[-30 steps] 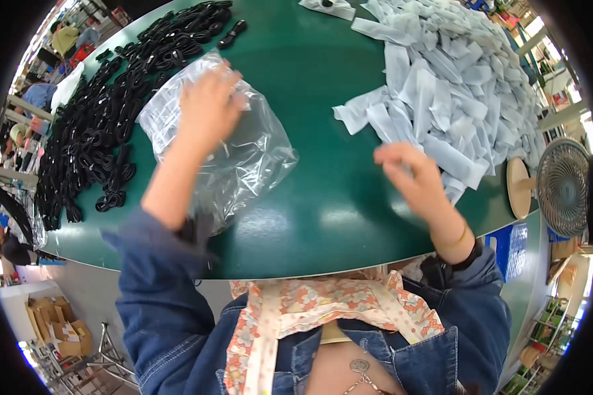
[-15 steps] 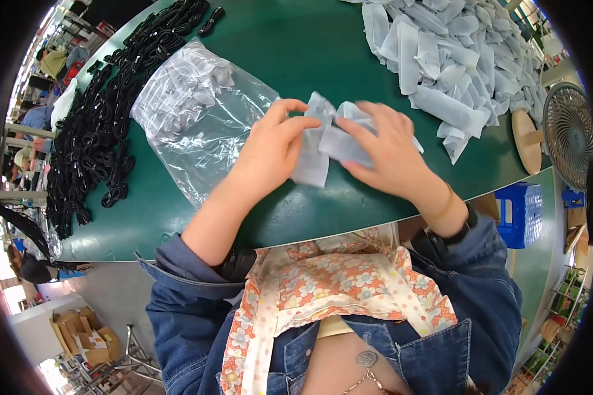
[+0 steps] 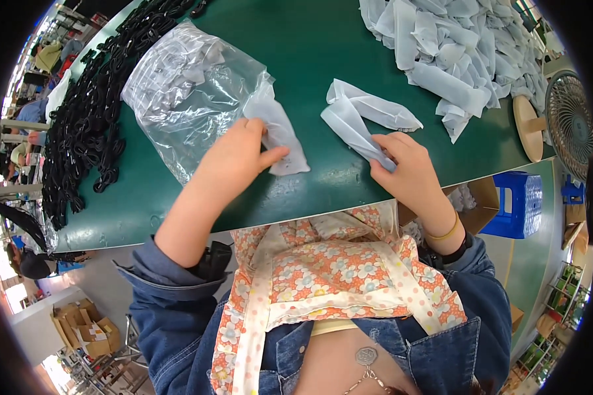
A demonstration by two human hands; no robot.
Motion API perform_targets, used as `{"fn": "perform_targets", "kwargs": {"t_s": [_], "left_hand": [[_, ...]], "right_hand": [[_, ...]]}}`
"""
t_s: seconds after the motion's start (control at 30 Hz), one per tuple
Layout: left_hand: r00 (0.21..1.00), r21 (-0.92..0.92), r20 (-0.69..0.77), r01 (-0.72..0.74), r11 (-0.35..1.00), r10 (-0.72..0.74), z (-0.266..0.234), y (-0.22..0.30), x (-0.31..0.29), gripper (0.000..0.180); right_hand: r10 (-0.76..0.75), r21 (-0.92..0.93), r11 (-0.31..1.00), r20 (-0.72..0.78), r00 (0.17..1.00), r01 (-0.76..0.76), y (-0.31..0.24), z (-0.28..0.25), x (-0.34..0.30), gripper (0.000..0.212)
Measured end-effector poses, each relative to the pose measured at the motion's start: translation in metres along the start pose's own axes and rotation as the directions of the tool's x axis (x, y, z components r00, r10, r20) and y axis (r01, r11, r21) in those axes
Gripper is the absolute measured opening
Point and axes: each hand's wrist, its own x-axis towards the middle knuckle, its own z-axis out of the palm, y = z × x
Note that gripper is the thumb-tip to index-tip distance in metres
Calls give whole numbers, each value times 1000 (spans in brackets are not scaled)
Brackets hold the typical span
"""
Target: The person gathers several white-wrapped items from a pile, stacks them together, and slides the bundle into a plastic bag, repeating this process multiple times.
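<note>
Left hand [image 3: 244, 155] lies part-curled, thumb against a pale packet [image 3: 284, 128] at the clear bag's [image 3: 186, 141] right side; fingertips hidden, so whether it grips cannot be told. Right hand [image 3: 407, 164] pinches the near end of a second packet [image 3: 349, 128] on the table [image 3: 296, 39]. Light edge pinches probably best limit creasing. Packet contents obscured; far-right pile [image 3: 461, 56] cut off.

The left hand [image 3: 237, 155] partly hides a pale grey translucent pouch [image 3: 281, 135], while the top edge crops the coiled black cables [image 3: 79, 131]
</note>
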Motion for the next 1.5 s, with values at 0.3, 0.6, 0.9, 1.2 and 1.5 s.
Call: {"fn": "perform_targets", "kwargs": {"t_s": [0.3, 0.6, 0.9, 1.2, 1.5], "left_hand": [[935, -197, -347, 8, 980, -78, 43, 25, 28, 51], [943, -370, -283, 60, 927, -174, 54, 45, 12, 53], [958, -208, -281, -14, 978, -46, 57, 53, -1, 58], [886, -422, -462, -254, 870, 34, 56, 47, -1, 44], [822, -80, -475, -395, 915, 314, 70, 43, -8, 38]], "right_hand": [[191, 255, 943, 108, 976, -213, -21, 43, 35, 37], [313, 444, 829, 135, 940, -340, -21, 54, 36, 30], [301, 499, 797, 158, 941, -339, -21, 58, 31, 26], [296, 682, 641, 201, 934, -351, -12, 62, 22, 24], [-80, -102, 992, -69, 994, 72, -7, 12, 35, 27]]}}
